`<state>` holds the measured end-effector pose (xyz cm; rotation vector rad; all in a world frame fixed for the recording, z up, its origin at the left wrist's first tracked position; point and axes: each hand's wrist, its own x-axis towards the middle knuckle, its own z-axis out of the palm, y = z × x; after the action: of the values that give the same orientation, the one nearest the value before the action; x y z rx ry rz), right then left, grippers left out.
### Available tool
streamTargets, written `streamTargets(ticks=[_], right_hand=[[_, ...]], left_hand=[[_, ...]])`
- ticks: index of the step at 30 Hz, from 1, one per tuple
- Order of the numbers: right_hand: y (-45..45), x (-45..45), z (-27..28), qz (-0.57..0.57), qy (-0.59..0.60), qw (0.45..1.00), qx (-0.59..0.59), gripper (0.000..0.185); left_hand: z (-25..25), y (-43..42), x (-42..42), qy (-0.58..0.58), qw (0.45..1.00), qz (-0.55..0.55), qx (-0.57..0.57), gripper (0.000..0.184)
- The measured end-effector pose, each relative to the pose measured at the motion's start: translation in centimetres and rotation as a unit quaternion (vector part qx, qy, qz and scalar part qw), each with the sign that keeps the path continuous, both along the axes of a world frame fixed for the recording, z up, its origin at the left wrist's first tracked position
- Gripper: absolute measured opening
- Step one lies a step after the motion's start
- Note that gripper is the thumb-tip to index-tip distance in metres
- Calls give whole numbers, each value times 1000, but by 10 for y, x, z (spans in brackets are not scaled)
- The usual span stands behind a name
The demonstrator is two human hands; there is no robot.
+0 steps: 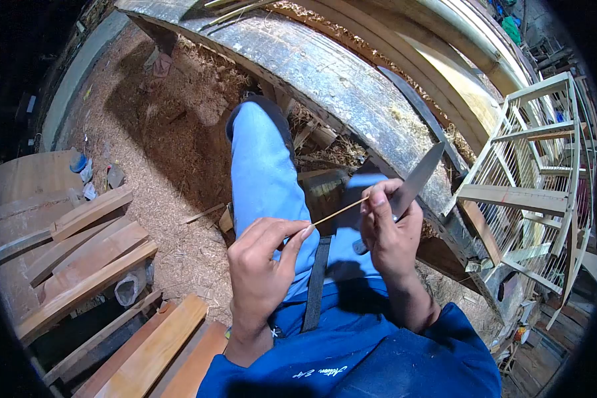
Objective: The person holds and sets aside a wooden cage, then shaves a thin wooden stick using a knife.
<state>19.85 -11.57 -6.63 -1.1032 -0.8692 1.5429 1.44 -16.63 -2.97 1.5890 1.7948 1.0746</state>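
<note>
My left hand [264,265] pinches one end of a thin wooden stick [339,211] between thumb and fingertips. The stick slants up to the right, and its far end meets the thumb of my right hand [393,232]. That hand is closed around a knife [419,178], whose broad pointed blade tilts up and to the right. The knife's handle end shows below my fingers. Both hands are above my lap, over blue trousers [262,169]. Whether the blade touches the stick cannot be made out.
A worn wooden bench [298,63] curves across in front, with a dark flat bar and thin strips on it. At the right stands a slatted wooden frame [530,192]. Planks [156,348] are stacked at lower left. Shavings [189,265] cover the ground.
</note>
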Motion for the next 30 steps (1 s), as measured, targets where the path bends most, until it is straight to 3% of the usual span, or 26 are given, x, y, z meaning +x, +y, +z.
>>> streamTargets(ticks=[2, 3, 5, 6, 7, 9, 13, 14, 18, 22, 24, 27, 30], right_hand=[[9, 12, -3, 51, -132, 990, -10, 28], [13, 13, -5, 54, -131, 990, -11, 28], [17, 9, -12, 140, -360, 903, 186, 49], [16, 7, -20, 172, -396, 869, 241, 62], [10, 1, -23, 180, -394, 869, 240, 63], [0, -10, -36, 216, -386, 861, 249, 66], [-16, -29, -55, 225, -326, 881, 258, 64], [-20, -33, -64, 211, -300, 896, 249, 47], [-23, -37, -70, 204, -302, 886, 286, 28], [-22, -42, -71, 187, -315, 888, 277, 26], [-23, -45, -78, 176, -309, 897, 262, 24], [-18, -47, -79, 181, -297, 897, 271, 23], [-23, -48, -77, 211, -293, 893, 268, 22]], left_hand=[[-7, -4, -4, -17, 999, 9, -25, 10], [-12, -7, -6, -33, 998, 19, -51, 11], [-28, -14, -12, -37, 995, 41, -82, 14], [-33, -17, -15, -43, 991, 58, -111, 16], [-36, -20, -17, -40, 991, 63, -114, 16], [-41, -26, -20, -162, 951, 130, -227, 20], [-53, -32, -25, -224, 926, 177, -249, 18], [-56, -32, -25, -230, 929, 176, -232, 14], [-61, -33, -27, -251, 918, 181, -249, 15], [-63, -41, -37, -274, 925, 131, -229, 15], [-55, -43, -46, -281, 915, 82, -278, 15], [-45, -43, -50, -254, 904, 103, -329, 13], [-55, -42, -42, -263, 907, 140, -298, 10]])
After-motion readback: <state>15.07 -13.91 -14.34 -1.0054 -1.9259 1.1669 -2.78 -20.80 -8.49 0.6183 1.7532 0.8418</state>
